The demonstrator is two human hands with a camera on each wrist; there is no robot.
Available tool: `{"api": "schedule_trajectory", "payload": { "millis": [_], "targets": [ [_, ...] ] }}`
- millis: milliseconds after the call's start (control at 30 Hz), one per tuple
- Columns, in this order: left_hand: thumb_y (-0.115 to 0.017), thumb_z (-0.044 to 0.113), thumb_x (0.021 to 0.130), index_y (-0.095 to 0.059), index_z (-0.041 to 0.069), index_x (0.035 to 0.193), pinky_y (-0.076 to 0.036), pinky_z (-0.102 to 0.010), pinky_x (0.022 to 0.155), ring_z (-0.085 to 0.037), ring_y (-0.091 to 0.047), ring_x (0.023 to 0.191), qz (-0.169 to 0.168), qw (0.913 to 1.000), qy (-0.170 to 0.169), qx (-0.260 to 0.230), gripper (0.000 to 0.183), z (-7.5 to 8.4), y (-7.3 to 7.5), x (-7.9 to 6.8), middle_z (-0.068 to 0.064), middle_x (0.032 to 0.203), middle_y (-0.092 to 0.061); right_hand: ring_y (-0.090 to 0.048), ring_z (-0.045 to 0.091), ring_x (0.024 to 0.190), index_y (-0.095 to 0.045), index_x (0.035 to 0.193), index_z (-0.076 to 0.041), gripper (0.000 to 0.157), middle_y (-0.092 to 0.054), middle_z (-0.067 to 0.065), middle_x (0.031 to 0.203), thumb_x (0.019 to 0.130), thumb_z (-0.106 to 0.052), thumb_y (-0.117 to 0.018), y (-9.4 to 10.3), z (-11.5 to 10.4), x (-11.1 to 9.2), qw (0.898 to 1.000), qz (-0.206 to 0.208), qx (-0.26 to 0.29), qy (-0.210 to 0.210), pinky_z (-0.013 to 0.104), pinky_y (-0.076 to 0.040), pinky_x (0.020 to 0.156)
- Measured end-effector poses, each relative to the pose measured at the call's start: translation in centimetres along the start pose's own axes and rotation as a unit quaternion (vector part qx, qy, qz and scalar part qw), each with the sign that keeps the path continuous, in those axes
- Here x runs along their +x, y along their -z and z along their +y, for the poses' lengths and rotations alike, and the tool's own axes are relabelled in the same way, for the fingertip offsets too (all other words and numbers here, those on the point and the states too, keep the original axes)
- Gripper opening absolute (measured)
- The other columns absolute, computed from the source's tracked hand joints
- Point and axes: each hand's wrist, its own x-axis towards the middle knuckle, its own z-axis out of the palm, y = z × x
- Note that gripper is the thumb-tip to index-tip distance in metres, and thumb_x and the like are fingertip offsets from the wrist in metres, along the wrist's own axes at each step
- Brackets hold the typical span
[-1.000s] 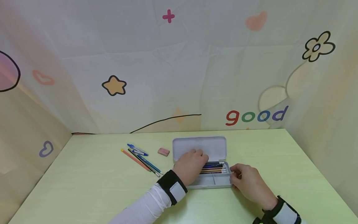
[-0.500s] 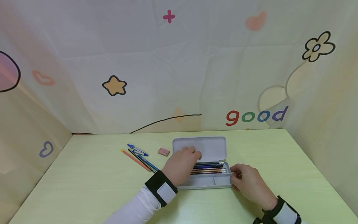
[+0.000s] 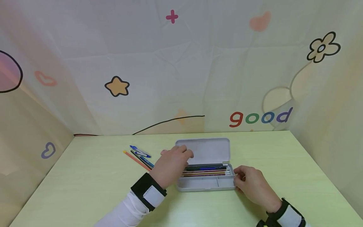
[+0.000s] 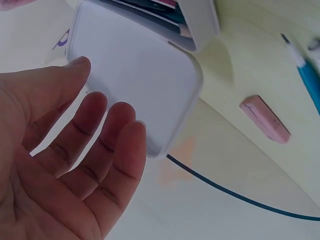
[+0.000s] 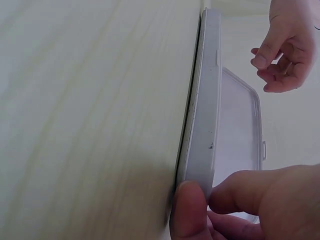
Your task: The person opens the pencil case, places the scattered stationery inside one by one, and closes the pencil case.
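Pencils [image 3: 207,168] sitting in the case [image 3: 197,183] on the table [image 3: 85,189], lid [image 3: 210,151] at twelve o'clock, right hand [image 3: 253,183] at three, left hand [image 3: 171,164] at ten, eraser [image 4: 265,119] and pens [image 3: 137,149] beyond.

Pale-grey case [image 3: 210,151], pink eraser [image 4: 265,119]

This is a cloth-screened desk nook; whether it stands in a home, an office or a studio cannot be told. A pale, creased fabric curtain [image 3: 158,63] lines the far, left and right sides of the pale yellow-green, wood-grained desk [image 3: 85,189]. Its cartoon prints include a black-outlined orange star [image 3: 117,86], a cream five-petalled flower [image 3: 323,47] and the multicoloured word "good" [image 3: 261,117]. An open grey pencil case [image 3: 211,149] and blue-and-white pens [image 3: 139,150] suggest a study corner.
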Motion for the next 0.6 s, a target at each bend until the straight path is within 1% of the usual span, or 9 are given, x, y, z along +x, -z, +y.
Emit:
{"api": "schedule_trajectory", "payload": {
  "millis": [100,233,433,600],
  "targets": [
    [-0.072,0.008,0.089,-0.069,0.016,0.113,-0.054,-0.033,0.067,-0.018,-0.060,0.092,0.005,0.9999,-0.001,-0.015,0.025,-0.7,0.2,-0.5,0.001,0.103,-0.062,-0.055,0.015,0.067,-0.064,0.116,0.003,0.026,-0.057,0.004,0.081,0.091,-0.004,-0.061,0.0,0.0,-0.1,1.000,0.002,-0.001,0.000,0.027,-0.049,0.055],
    [-0.073,0.005,0.086,-0.070,0.014,0.111,-0.053,-0.026,0.074,-0.018,-0.059,0.090,0.015,0.9996,-0.002,-0.025,0.027,-1.9,0.2,-1.1,0.001,0.101,-0.062,-0.055,0.015,0.067,-0.064,0.116,0.003,0.026,-0.057,0.004,0.081,0.091,-0.004,-0.061,-0.1,0.0,-0.2,1.000,0.002,-0.001,0.003,0.027,-0.049,0.055],
    [-0.074,0.001,0.084,-0.070,0.014,0.108,-0.053,-0.026,0.075,-0.018,-0.059,0.091,0.034,0.9987,0.015,-0.036,0.028,-3.8,0.2,-2.6,0.001,0.099,-0.061,-0.055,0.015,0.068,-0.063,0.117,0.004,0.027,-0.057,0.005,0.082,0.091,-0.004,-0.061,0.0,0.0,-0.1,1.000,-0.001,0.003,0.004,0.027,-0.049,0.055],
    [-0.074,-0.001,0.083,-0.070,0.017,0.108,-0.052,-0.025,0.076,-0.017,-0.058,0.092,0.039,0.9982,0.026,-0.037,0.031,-5.2,0.3,-3.6,0.003,0.100,-0.061,-0.055,0.015,0.068,-0.063,0.118,0.004,0.027,-0.057,0.005,0.082,0.091,-0.004,-0.061,0.1,0.0,-0.1,1.000,-0.003,0.001,0.005,0.027,-0.049,0.055]
  ]
}}
